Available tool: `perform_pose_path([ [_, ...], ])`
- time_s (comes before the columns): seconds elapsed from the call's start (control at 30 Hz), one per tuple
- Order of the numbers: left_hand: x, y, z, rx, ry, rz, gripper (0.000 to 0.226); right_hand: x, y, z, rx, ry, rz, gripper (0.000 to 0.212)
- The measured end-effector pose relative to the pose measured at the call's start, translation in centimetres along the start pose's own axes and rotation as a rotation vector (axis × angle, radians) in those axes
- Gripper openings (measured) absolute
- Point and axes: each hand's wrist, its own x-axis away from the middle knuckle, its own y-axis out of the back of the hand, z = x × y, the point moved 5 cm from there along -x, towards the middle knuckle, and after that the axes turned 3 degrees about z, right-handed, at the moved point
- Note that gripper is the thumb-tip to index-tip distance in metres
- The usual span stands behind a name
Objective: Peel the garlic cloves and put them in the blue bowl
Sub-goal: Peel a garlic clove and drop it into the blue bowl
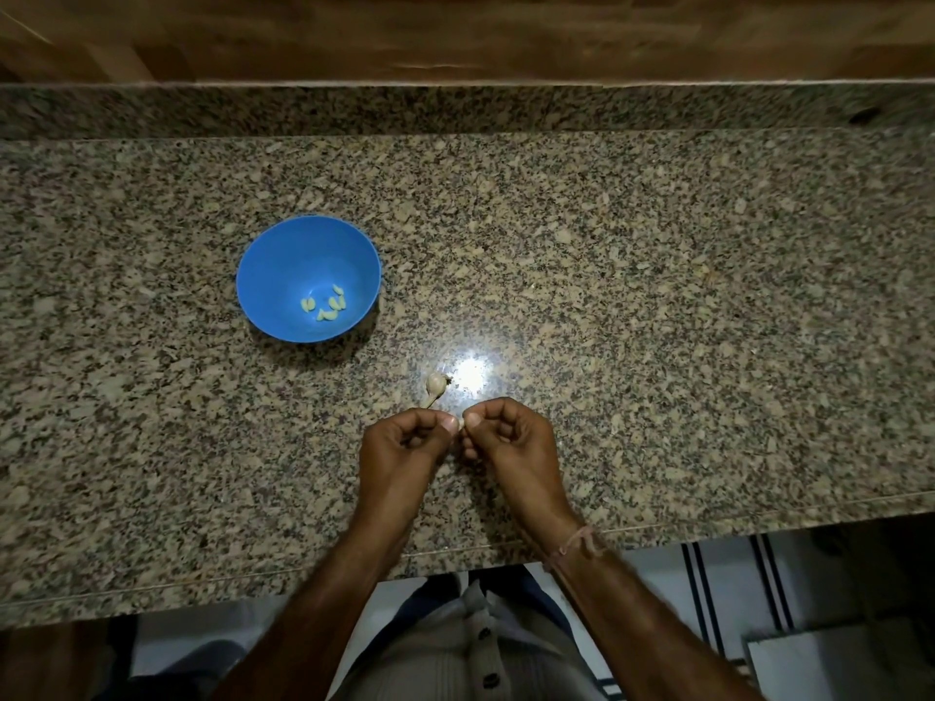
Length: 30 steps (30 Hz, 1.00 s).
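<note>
The person stands at a speckled stone worktop (657,296) and works on one garlic clove (461,424), which is held just above the near part of the worktop, between the two hands. The left hand (399,442) and the right hand (511,437) both have curled fingers, and the grip of each pinches the small clove between thumb and forefinger, thumb tips almost meeting. Most of the clove is hidden, so it is not possible to tell how much skin remains on it. The blue bowl (283,255) sits further back on the left, well apart from the hands, and it already contains about five peeled cloves (326,306). Just beyond the hands lies the rest of the garlic head (435,386), small, with its dry stalk pointing toward the left hand. The task seems partly done: the clove in hand and whatever the head still carries are left.
</note>
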Motion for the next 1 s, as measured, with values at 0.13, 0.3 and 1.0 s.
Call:
perform_pose_path([
  [0.13,0.2,-0.4,0.4,-0.052,-0.013,-0.014,0.019,0.0,-0.1,0.0,0.013,0.006,0.007,0.01],
  [0.3,0.2,-1.3,0.7,-0.271,-0.055,-0.03,0.024,0.2,-0.6,-0.5,-0.127,-0.089,0.04,0.011],
  [1.0,-0.7,-1.3,2.1,-0.469,-0.059,-0.107,0.016,-0.7,1.2,-2.8,-0.334,-0.222,0.047,0.018],
])
